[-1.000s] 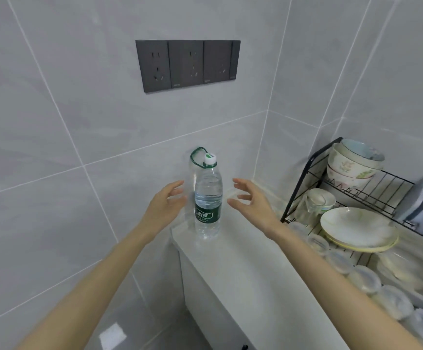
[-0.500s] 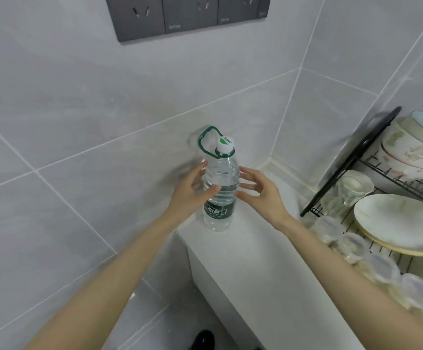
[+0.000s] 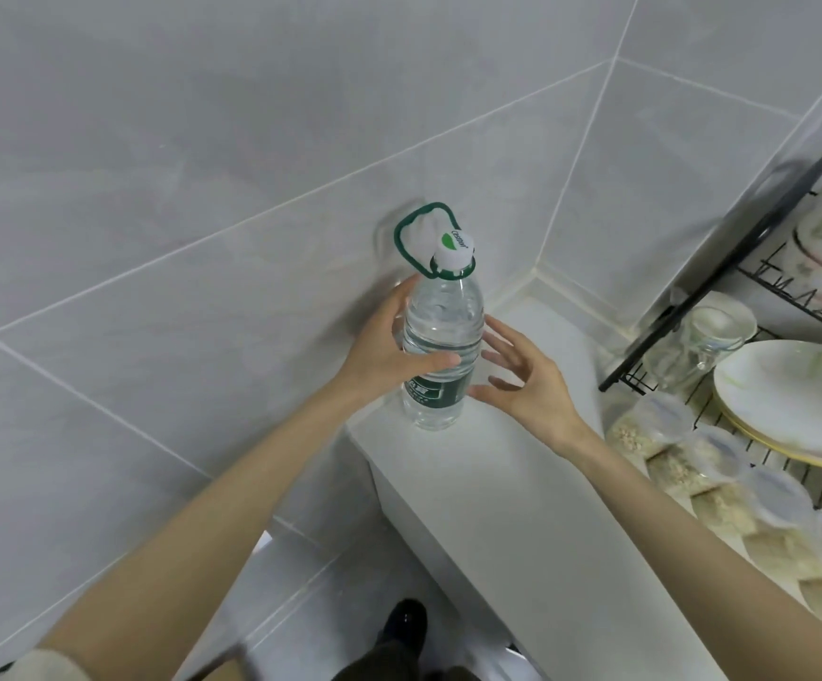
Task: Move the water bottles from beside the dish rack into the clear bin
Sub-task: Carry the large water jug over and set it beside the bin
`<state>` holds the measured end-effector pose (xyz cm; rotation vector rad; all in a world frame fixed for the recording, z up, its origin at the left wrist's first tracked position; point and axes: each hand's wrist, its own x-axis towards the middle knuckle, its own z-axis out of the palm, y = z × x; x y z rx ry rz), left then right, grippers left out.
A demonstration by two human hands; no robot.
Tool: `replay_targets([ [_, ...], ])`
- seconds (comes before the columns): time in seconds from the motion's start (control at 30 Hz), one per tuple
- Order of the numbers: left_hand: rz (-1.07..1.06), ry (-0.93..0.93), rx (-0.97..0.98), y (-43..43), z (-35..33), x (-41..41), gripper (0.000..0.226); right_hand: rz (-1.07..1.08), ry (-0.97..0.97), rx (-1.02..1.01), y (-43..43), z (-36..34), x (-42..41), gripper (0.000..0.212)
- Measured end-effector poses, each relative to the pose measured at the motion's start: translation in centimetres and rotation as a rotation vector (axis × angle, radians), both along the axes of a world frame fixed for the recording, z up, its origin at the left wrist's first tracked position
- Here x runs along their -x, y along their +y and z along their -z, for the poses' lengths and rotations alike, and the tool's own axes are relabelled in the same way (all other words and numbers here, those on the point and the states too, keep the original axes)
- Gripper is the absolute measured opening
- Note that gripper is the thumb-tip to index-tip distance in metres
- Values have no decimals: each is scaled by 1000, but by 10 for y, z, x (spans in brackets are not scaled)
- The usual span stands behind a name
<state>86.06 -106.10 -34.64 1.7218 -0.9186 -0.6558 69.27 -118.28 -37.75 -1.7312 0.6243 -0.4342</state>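
One full water bottle point(image 3: 440, 336) stands upright, gripped by left hand point(image 3: 384, 356).

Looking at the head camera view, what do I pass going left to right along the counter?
left hand → water bottle → right hand → glass → plate

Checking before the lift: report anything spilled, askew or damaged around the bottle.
Nothing stands out. The water bottle stands upright and capped near the counter end, no spill; left hand holds it, right hand open beside it.
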Motion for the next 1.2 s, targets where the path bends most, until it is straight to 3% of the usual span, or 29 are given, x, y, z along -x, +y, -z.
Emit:
replay_targets([
  [0.17, -2, -55, -2, -5, 0, -3, 92, 8, 55, -80, 7, 29, -24, 96],
  [0.33, -14, -95, 35, -7, 2, -7, 93, 102, 37, -48, 17, 44, -42, 94],
  [0.6, -20, -6, 48, -16, 0, -10, 83, 212, 22, -27, 25, 39, -42, 90],
  [0.9, 110, 64, 16, -41, -18, 3, 91, 353, 69, -3, 22, 17, -4, 97],
  [1.2, 331, 158, 118, -77, -56, 67, 89, 591, 49, 84, 19, -31, 71, 93],
])
